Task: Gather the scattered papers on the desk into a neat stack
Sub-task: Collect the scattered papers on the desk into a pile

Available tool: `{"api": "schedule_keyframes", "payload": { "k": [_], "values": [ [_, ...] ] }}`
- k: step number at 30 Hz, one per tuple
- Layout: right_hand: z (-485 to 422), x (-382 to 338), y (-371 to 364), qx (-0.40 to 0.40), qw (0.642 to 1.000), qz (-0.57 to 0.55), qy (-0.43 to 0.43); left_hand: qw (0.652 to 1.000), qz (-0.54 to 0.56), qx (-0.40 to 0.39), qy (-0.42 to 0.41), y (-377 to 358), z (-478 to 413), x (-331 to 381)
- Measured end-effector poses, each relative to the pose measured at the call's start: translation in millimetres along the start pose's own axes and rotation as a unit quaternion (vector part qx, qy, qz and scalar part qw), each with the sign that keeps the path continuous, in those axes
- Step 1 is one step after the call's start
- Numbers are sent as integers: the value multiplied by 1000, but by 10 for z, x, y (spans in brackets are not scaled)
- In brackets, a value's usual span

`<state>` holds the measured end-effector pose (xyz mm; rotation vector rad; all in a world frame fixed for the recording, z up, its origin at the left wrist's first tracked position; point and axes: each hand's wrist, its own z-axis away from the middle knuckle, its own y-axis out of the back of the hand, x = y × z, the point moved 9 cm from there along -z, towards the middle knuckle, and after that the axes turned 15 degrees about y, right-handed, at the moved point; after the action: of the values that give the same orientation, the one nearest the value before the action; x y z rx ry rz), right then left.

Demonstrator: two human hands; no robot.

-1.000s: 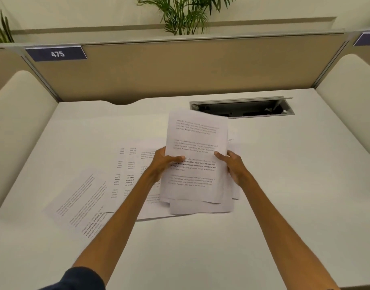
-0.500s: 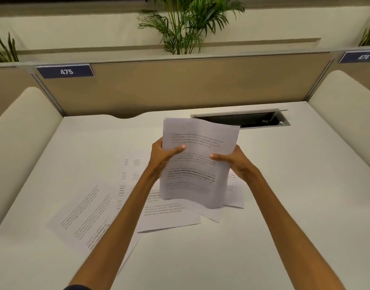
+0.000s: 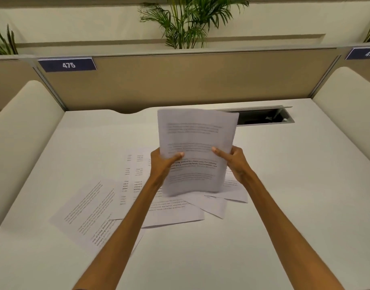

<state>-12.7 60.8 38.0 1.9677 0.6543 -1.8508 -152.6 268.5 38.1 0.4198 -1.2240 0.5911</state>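
Note:
I hold a bundle of printed papers (image 3: 195, 143) upright above the white desk (image 3: 284, 185). My left hand (image 3: 162, 162) grips its left edge and my right hand (image 3: 235, 162) grips its right edge, thumbs on the front page. Several loose sheets still lie flat on the desk: one tilted sheet at the left (image 3: 85, 210), overlapping sheets under my left forearm (image 3: 175, 212), and sheets below the bundle to the right (image 3: 234, 191). The bundle's lower edge hangs just over them and is blurred.
An open cable slot (image 3: 261, 117) is set in the desk at the back right. A tan partition (image 3: 190, 80) with a 475 label (image 3: 68, 64) closes the back. Cream side panels (image 3: 23, 126) flank the desk. Plants stand behind.
The bundle has risen off the loose sheets and now stands more upright, with my hands lower on its sides. The view has tilted up a little.

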Motion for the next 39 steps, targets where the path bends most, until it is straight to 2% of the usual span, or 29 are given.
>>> {"api": "schedule_keyframes", "payload": {
  "k": [2, 4, 5, 7, 9, 11, 14, 23, 27, 33, 39],
  "values": [
    [-40, 14, 52, 5, 999, 31, -10, 1000, 7, 16, 11, 162, -63, 21],
    [-55, 152, 264, 47, 987, 147, -43, 999, -3, 26, 21, 371, -120, 6],
    [-26, 268, 415, 71, 968, 227, -80, 999, -12, 31, 31, 486, -143, -29],
    [137, 513, 674, 91, 904, 376, -184, 996, -24, 53, 62, 743, -176, -159],
    [325, 653, 816, 105, 844, 462, -251, 992, -35, 76, 98, 991, -190, -325],
    [416, 717, 825, 107, 812, 515, -254, 987, -54, 83, 129, 1174, -190, -483],
    [423, 750, 707, 94, 795, 558, -220, 981, -73, 84, 158, 1318, -154, -654],
    [407, 726, 409, 99, 795, 543, -249, 978, -53, 90, 178, 1326, -96, -839],
    [392, 749, 274, 108, 806, 524, -252, 977, -59, 90, 183, 1322, -103, -867],
    [358, 750, 196, 128, 843, 476, -217, 974, -70, 105, 189, 1354, -87, -896],
    [247, 399, 279, 173, 915, 331, -152, 972, -55, 103, 202, 1376, -35, -953]
  ]
}}
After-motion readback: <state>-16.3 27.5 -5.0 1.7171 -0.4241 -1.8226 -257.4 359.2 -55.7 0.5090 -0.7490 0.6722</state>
